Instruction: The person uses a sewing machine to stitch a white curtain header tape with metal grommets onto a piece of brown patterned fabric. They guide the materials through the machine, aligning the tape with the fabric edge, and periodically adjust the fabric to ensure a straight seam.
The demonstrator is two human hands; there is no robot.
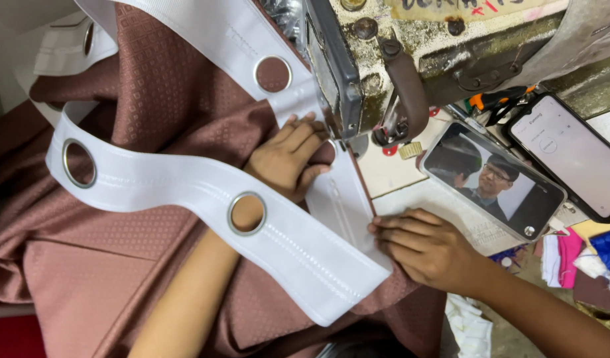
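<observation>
Under the sewing machine (358, 73), white eyelet tape (205, 192) lies over brown curtain cloth (152, 86) on the table (411, 192). Left hand (288, 159) lies flat on cloth and tape beside the needle, fingers together, pinching nothing. Right hand (421, 245) presses the tape's edge with fingertips close together at the table's near edge. Cloth looks soft and heavy, likely to drag; the tape seems stiffer, best held flat along its edges. Two phones (497, 182) lie toward the right.

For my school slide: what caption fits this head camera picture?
Two hands, left and right, press white tape on brown cloth at a sewing machine.
</observation>
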